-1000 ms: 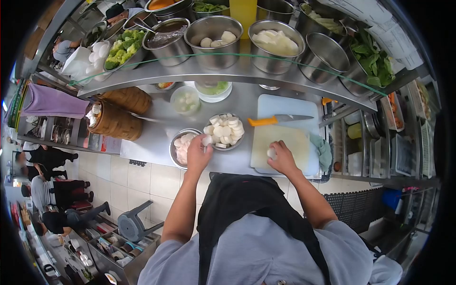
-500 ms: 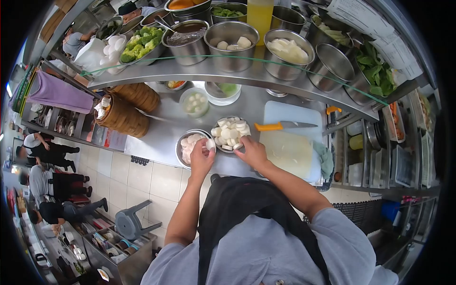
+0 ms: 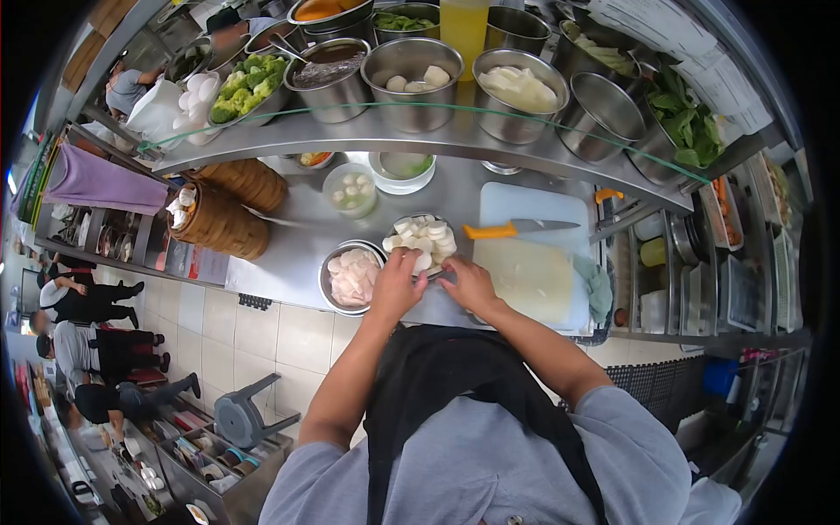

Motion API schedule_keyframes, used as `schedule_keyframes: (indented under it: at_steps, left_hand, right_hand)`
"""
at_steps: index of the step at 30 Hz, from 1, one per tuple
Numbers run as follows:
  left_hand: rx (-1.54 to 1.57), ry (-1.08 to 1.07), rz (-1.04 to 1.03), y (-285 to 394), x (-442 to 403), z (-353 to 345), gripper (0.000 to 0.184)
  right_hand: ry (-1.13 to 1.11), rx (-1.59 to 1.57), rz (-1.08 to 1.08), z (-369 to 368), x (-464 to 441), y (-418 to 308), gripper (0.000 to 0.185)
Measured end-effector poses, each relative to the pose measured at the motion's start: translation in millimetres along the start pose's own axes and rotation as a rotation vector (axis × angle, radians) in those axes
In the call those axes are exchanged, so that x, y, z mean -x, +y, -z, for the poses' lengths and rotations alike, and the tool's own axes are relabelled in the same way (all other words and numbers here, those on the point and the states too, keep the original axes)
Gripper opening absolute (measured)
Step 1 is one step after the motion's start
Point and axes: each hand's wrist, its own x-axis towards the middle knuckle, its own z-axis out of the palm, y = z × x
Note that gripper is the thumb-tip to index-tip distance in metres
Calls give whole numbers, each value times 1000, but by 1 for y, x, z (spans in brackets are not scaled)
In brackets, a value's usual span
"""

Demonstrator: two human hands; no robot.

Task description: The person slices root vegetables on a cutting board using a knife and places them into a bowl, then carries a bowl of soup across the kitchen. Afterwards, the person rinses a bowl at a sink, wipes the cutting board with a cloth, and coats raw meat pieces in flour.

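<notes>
A metal bowl heaped with white round slices [image 3: 422, 231] stands on the steel counter in front of me. My left hand [image 3: 399, 285] reaches over its near left edge, fingers closed on a white round slice [image 3: 423, 262]. At the bowl's near right edge is my right hand [image 3: 471, 285], thumb and fingers apart beside the slices; I make out nothing held in it. Left of my left hand, a metal bowl of pale pink raw meat [image 3: 353, 276] sits at the counter's front edge.
To the right, a yellow-handled knife [image 3: 516, 229] lies on cutting boards [image 3: 525, 276], with a green cloth [image 3: 598, 293] beside them. Bamboo steamers [image 3: 223, 219] stack at the left. An overhead shelf [image 3: 420, 131] carries several metal containers. Co-workers and a grey stool [image 3: 245, 413] are at left.
My left hand has moved right, from over the meat bowl to the bowl of white slices. My right hand stays by that bowl. The view has shifted slightly.
</notes>
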Motion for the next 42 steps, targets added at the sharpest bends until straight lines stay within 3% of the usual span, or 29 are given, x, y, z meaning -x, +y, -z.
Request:
schedule_keyframes:
  at_steps: [2,4,8,10,11,13,17,19,23,28,31,32,36,40,42]
  left_hand:
    - [1,-51,-55,4,-6,-7,43]
    - [-15,-146,-165,2,-11,-14,42]
    - [-114,-209,-200,-6,-16,-27,40]
    - [-85,-193,-157,-5,-14,-28,38]
    - [-85,-200,-163,-5,-12,-28,38]
    - [-60,-152,-121,3,-11,-23,36]
    - [-46,-96,-60,3,1,-5,35]
    - [-23,-83,73,0,11,8,33]
    - [-58,46,111,-40,39,29,31]
    - [-149,317,531,-106,80,68,28]
    - [-166,265,709,-149,109,68,30]
    - [-148,291,671,-165,118,63,31]
    - [9,239,749,-159,125,67,30]
    - [80,232,779,-163,128,70,30]
    - [337,198,872,-168,128,69,33]
  right_hand:
    - [16,-31,-7,1,2,2,36]
    - [-4,-185,-152,5,4,1,33]
    - [85,-318,-228,-12,3,28,27]
    - [-111,-933,-816,-10,2,30,30]
    - [-104,-939,-821,-12,1,30,30]
    - [-181,-1315,-1049,-23,-1,31,35]
    - [-205,-1438,-975,-43,-8,33,35]
    - [-111,-1457,-946,-51,-12,31,30]
    - [-57,-1414,-927,-57,-19,29,26]
    - [50,-1371,-931,-47,-23,10,15]
    - [52,-1375,-932,-52,-21,12,21]
    - [64,-1364,-935,-56,-20,15,27]
    - [135,-1404,-945,-61,-16,17,42]
    - [238,-1386,-954,-65,-17,16,41]
    - [254,-1393,-959,-61,-20,16,39]
